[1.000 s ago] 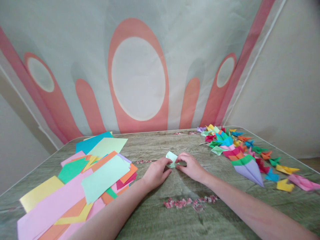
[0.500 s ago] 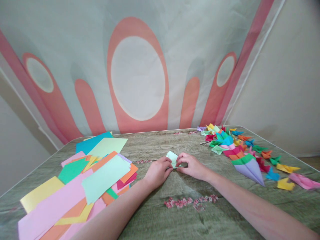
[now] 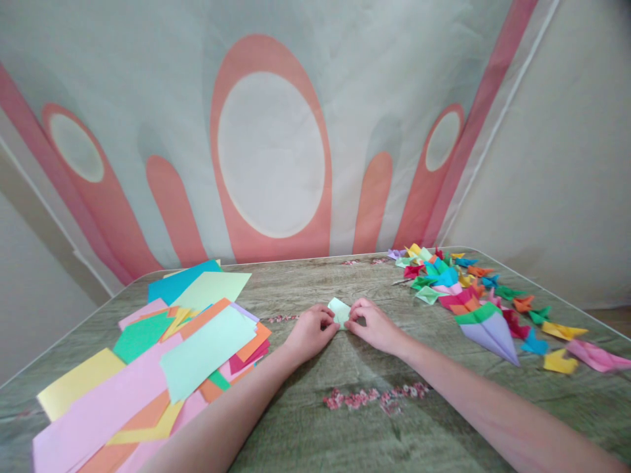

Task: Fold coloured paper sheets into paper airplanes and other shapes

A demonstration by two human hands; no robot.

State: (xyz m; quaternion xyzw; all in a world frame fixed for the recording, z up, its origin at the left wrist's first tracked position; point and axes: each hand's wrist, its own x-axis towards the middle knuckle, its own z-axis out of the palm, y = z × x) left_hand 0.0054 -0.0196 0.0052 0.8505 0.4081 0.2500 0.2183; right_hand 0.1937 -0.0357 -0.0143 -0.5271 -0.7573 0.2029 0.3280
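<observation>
A small piece of pale green folded paper (image 3: 339, 311) lies at the middle of the wood-patterned table (image 3: 296, 420), between my two hands. My left hand (image 3: 311, 334) pinches its lower left edge with thumb and forefinger. At its lower right edge, my right hand (image 3: 373, 326) has thumb and fingertips closed on the paper. The fingertips partly cover the lower part of the paper, so its exact fold there is hidden.
Loose coloured paper sheets (image 3: 207, 355) overlap in a pile on the left. Many small folded paper figures (image 3: 444, 276) and a purple and green paper plane (image 3: 488, 335) lie on the right. Behind the table's far edge hangs a printed cloth (image 3: 271, 151).
My right fingers have shifted slightly, drawing closer to the paper's lower right edge and uncovering more of its face. My left hand stays nearly in place.
</observation>
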